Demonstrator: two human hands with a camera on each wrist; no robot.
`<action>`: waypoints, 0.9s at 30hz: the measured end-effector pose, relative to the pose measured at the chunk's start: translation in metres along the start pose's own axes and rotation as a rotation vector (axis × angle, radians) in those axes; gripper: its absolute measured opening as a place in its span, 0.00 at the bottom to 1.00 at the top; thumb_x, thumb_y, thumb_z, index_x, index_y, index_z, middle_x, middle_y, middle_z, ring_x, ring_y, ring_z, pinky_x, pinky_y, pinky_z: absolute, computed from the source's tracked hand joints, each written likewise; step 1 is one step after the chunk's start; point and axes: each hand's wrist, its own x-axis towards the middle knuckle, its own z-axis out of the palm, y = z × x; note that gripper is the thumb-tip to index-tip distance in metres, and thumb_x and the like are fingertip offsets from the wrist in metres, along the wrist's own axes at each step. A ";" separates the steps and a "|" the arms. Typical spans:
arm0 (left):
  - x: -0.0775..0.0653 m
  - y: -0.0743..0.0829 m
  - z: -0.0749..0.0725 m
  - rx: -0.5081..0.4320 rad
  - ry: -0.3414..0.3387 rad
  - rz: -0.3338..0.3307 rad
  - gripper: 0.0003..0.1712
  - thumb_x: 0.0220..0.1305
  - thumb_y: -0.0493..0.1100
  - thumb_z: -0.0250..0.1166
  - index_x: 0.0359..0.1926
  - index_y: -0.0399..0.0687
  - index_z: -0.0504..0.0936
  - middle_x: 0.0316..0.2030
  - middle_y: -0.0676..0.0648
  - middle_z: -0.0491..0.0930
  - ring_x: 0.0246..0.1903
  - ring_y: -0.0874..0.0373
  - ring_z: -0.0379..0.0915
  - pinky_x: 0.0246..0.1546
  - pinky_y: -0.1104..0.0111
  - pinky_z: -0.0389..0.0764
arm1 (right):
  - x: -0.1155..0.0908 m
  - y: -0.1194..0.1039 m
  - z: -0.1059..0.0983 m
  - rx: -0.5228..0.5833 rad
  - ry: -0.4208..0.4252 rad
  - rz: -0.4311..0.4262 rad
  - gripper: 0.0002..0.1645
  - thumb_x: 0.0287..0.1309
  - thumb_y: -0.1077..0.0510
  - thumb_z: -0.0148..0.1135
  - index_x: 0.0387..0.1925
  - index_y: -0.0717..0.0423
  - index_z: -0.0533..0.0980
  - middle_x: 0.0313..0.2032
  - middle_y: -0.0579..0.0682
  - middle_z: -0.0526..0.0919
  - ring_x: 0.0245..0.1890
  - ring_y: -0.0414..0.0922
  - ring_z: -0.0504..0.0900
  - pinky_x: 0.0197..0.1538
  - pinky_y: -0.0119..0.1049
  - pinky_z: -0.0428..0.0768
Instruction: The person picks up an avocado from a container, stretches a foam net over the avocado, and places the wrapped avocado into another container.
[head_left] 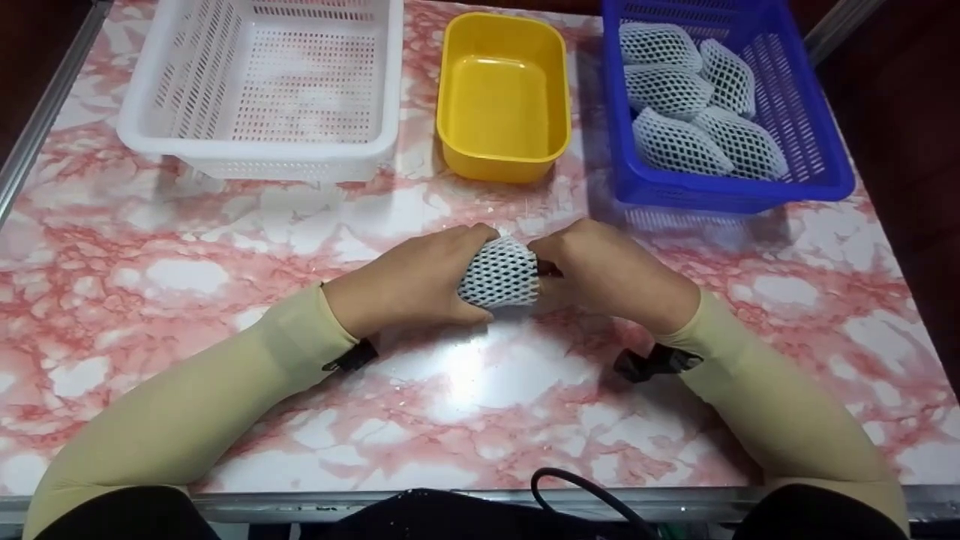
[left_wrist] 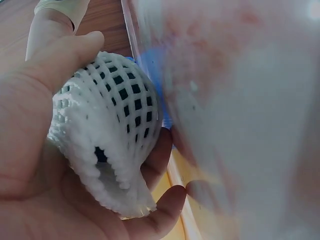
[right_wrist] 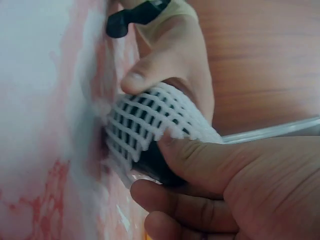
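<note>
A white foam fruit net (head_left: pixel 499 271) with a dark, smooth item inside is held between both hands above the table. My left hand (head_left: pixel 412 281) grips the net's closed, gathered end, thumb on one side and fingers curled round the other. At the net's open end my right hand (head_left: pixel 607 274) pinches the net's edge and the item, its thumb on the mesh. In the right wrist view the dark item (right_wrist: pixel 157 166) shows bare beyond the rim of the mesh, partly hidden by the right thumb and fingers.
Along the back stand a white plastic basket (head_left: pixel 262 150), a yellow tub (head_left: pixel 504 166) and a blue basket (head_left: pixel 720 191). Several foam-netted items (head_left: pixel 667 90) lie in the blue basket. A black cable (head_left: pixel 585 484) crosses the front edge of the red-and-white marbled table (head_left: pixel 420 450).
</note>
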 end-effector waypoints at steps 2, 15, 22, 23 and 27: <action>0.000 0.001 -0.001 0.019 -0.014 -0.006 0.54 0.52 0.60 0.78 0.73 0.46 0.62 0.61 0.44 0.76 0.57 0.49 0.75 0.64 0.54 0.77 | 0.000 0.001 0.000 0.008 -0.010 0.003 0.11 0.51 0.55 0.80 0.30 0.45 0.82 0.24 0.40 0.83 0.23 0.39 0.77 0.30 0.34 0.76; -0.012 0.002 -0.017 0.125 0.004 0.005 0.47 0.50 0.52 0.80 0.68 0.43 0.70 0.55 0.43 0.80 0.51 0.47 0.79 0.58 0.53 0.80 | -0.001 0.009 -0.002 0.058 -0.067 0.019 0.08 0.57 0.51 0.76 0.26 0.42 0.83 0.21 0.37 0.80 0.20 0.37 0.74 0.26 0.33 0.75; -0.004 0.001 -0.007 0.063 0.006 0.028 0.46 0.52 0.52 0.79 0.68 0.46 0.69 0.57 0.46 0.79 0.53 0.50 0.78 0.59 0.55 0.80 | -0.002 0.010 0.003 0.086 -0.075 0.043 0.06 0.52 0.54 0.79 0.28 0.40 0.86 0.22 0.36 0.83 0.20 0.36 0.75 0.25 0.33 0.76; -0.004 0.001 -0.007 0.056 0.011 0.035 0.46 0.52 0.53 0.79 0.68 0.47 0.69 0.57 0.46 0.79 0.53 0.50 0.78 0.59 0.55 0.80 | -0.001 0.010 0.004 0.076 -0.071 0.036 0.07 0.51 0.56 0.80 0.28 0.41 0.86 0.22 0.37 0.83 0.20 0.36 0.75 0.25 0.33 0.76; -0.001 0.001 -0.005 0.037 0.010 0.060 0.47 0.52 0.55 0.78 0.69 0.46 0.69 0.57 0.46 0.78 0.54 0.51 0.76 0.60 0.56 0.79 | 0.002 0.011 0.004 0.050 -0.081 0.020 0.12 0.46 0.63 0.79 0.26 0.43 0.84 0.22 0.39 0.83 0.21 0.38 0.74 0.27 0.33 0.73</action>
